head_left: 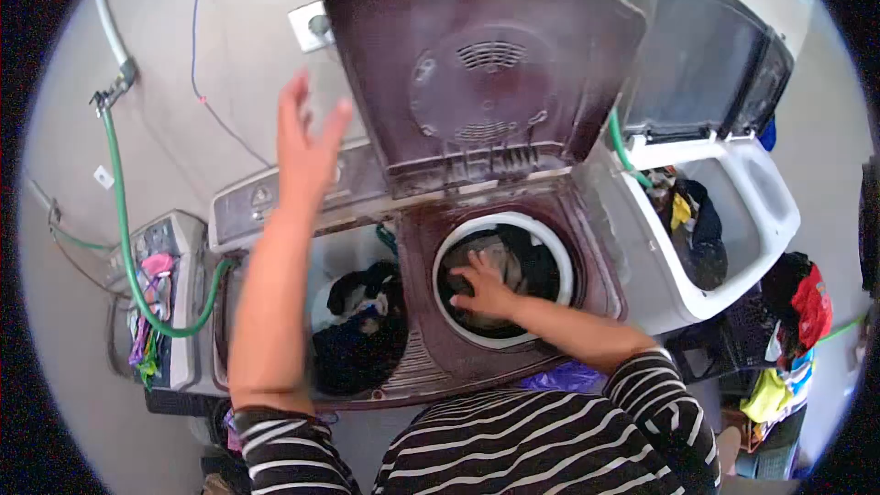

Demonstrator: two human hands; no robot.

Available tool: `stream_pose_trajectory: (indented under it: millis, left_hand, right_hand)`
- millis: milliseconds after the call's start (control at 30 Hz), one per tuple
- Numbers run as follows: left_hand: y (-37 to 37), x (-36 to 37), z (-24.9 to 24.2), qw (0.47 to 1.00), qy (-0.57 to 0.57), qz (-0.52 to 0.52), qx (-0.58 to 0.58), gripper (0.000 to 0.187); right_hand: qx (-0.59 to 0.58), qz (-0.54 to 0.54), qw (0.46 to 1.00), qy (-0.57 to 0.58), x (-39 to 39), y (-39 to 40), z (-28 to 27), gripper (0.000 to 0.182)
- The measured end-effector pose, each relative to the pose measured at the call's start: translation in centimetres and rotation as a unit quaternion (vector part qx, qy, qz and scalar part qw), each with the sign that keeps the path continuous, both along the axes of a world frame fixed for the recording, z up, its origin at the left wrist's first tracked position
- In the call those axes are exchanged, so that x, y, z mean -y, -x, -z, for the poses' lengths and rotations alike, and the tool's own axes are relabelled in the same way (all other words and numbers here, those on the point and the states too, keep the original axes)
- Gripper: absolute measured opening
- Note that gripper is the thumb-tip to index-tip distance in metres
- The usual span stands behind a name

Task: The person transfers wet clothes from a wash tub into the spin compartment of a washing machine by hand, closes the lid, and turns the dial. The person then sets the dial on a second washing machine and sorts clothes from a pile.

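My right hand [486, 286] lies with fingers spread on dark and brown clothes [527, 261] inside the round spin tub [566, 266] of a maroon twin-tub washing machine [449, 348]. My left hand [310, 133] is raised over the control panel [357, 170], left of the upright maroon lid [490, 64]. Its fingers are apart, slightly blurred, and hold nothing. Below the left forearm, the wash tub holds dark clothes [362, 339] with some white among them.
On the right stands a white washing machine [697, 307] with its lid [701, 55] up and clothes inside. A green hose [117, 183] hangs at the left above another machine [188, 257] with colourful items on it. Piled clothes [811, 312] sit at the far right.
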State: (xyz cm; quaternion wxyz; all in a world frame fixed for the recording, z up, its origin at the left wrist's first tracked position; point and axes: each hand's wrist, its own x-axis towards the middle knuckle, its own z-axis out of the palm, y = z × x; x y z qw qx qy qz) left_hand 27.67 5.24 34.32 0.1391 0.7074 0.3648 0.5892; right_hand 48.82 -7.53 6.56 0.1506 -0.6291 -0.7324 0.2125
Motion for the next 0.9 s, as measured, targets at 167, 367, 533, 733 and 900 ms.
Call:
stream_pose_trajectory:
  millis: [167, 367, 533, 733, 900]
  left_hand:
    - [-4.2, -4.8, -7.1, 0.978, 0.075, 0.165, 0.106, 0.071]
    - [-5.2, -0.1, -7.2, 0.974, 0.056, 0.127, 0.181, 0.053]
    - [-2.1, 8.3, -2.1, 0.993, -0.010, 0.079, 0.088, 0.037]
    - [2.5, 16.8, 8.3, 0.945, -0.079, 0.305, -0.088, 0.062]
    - [4.3, 21.8, 17.6, 0.924, -0.091, 0.266, -0.258, 0.056]
  right_hand:
    - [-0.326, -0.055, 0.944, -0.025, 7.4, -3.3, -5.1, 0.026]
    - [-0.499, 0.166, 0.846, -0.083, 13.7, -12.1, -10.0, 0.017]
    - [-0.540, 0.308, 0.749, -0.227, 16.8, -15.3, -12.0, 0.015]
    - [-0.635, 0.342, 0.590, -0.362, 16.9, -14.4, -16.2, 0.023]
    - [-0.515, 0.376, 0.731, -0.243, 16.3, -14.5, -12.5, 0.021]
